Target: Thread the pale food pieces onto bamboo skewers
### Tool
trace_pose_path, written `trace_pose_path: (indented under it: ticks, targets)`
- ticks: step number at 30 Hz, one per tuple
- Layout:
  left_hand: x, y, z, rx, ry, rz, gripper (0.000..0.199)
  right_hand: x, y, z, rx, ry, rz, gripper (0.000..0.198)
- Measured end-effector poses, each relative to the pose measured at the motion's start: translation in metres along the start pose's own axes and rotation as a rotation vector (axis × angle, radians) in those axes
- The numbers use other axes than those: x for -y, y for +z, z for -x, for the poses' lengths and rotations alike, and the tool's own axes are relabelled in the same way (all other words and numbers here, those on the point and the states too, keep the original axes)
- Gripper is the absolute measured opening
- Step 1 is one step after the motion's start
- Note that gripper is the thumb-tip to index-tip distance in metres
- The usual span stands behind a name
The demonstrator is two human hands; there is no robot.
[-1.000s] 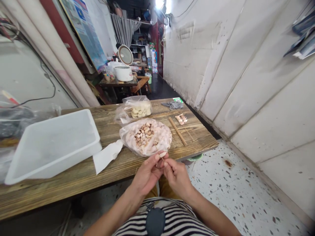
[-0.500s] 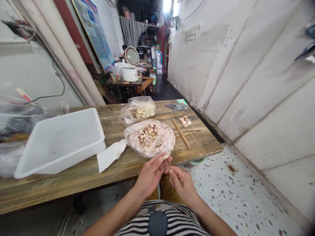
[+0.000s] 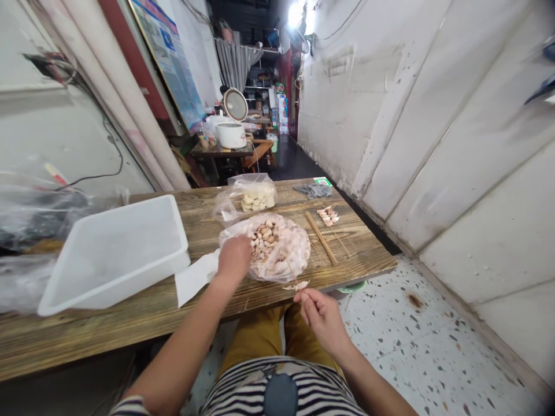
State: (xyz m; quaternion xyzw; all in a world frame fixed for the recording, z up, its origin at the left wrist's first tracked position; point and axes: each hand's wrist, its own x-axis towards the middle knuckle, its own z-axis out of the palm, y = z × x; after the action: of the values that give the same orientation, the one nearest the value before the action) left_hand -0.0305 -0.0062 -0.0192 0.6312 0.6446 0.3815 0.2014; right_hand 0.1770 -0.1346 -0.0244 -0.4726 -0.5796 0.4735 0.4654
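Head view, right hand: the right hand point(image 3: 321, 315) is out past the near table edge, thumb and fingers pinched closed on the lower end of a thin tan wooden stick point(image 3: 289, 267).
Stick: it slants up and away from the grip, its far end in front of the clear plastic bag.
Pale cloves on the stick: small, pointed, whitish garlic cloves point(image 3: 300, 285) sit crosswise just above the fingertips; they look pierced, but the exact count is too small to tell.
Left hand: the left hand point(image 3: 234, 257) reaches over the left side of the bag, fingers curled down at the heap; the fingertips are hidden, so I cannot tell how far they are parted or whether they have hold of a clove.
Clove heap: pinkish-brown, unpeeled-looking garlic cloves point(image 3: 265, 232) lie in the open mouth of the crumpled, clear plastic bag point(image 3: 295, 245) on the brown wood-grain table point(image 3: 368, 257).
Spare sticks: a narrow bundle of tan wooden sticks point(image 3: 321, 238) lies right of the bag.
Loaded sticks: a small row of pinkish-white cloves on sticks point(image 3: 328, 216) lies beyond it.
Choosing: best, I judge, to take a firm clove matching those threaded.
Piercing: a steady low grip and a push through the clove's thick middle should limit splitting; fingertips belong clear of the point.
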Motion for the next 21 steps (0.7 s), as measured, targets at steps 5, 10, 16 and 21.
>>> trace_pose_path:
  ticks: [5, 10, 16, 21]
  targets:
    - [0.013, 0.010, -0.027, 0.110, 0.112, -0.339, 0.010, -0.005, 0.002, 0.004, 0.012, 0.014, -0.021, 0.033]
    - [0.008, 0.011, -0.029, 0.081, 0.232, -0.594, 0.017, -0.009, 0.003, 0.006, 0.022, 0.011, -0.001, 0.030]
    - [-0.006, 0.017, 0.007, 0.186, -0.137, 0.542, 0.024, -0.017, 0.006, 0.003, 0.031, -0.006, 0.029, 0.027]
    - [-0.010, 0.020, 0.029, 0.230, -0.429, 1.054, 0.022, -0.020, 0.012, 0.002, 0.045, -0.034, 0.079, 0.023]
